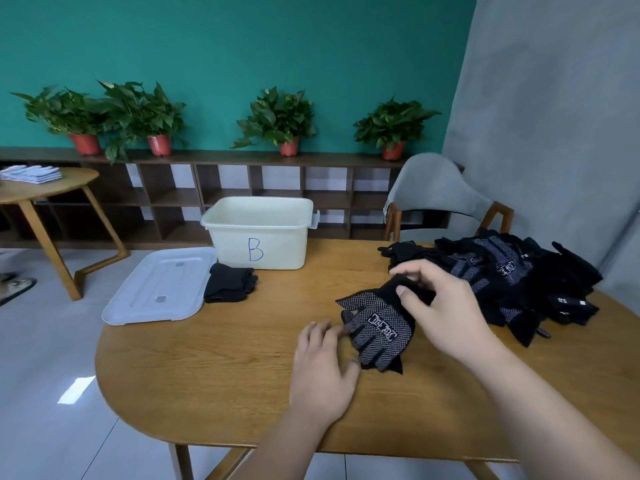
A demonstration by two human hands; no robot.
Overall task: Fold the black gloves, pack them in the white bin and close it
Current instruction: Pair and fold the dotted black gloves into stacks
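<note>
glove [381, 329] on counter [225, 358] | right hand [441, 308] pinches its cuff | left hand [322, 368] relaxed, touching glove tips | bin [277, 245] inside hidden

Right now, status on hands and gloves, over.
Hands: right hand pinching dotted glove at cuff, left hand touching its finger ends. Bin: white bin open, lid beside it. Nothing blocking.

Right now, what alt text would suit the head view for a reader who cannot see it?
The right hand pinches the cuff of a dotted black glove on a wooden table; the left hand touches its fingers. A glove pile lies to the right; an open white bin, its lid and folded gloves sit behind.
</note>
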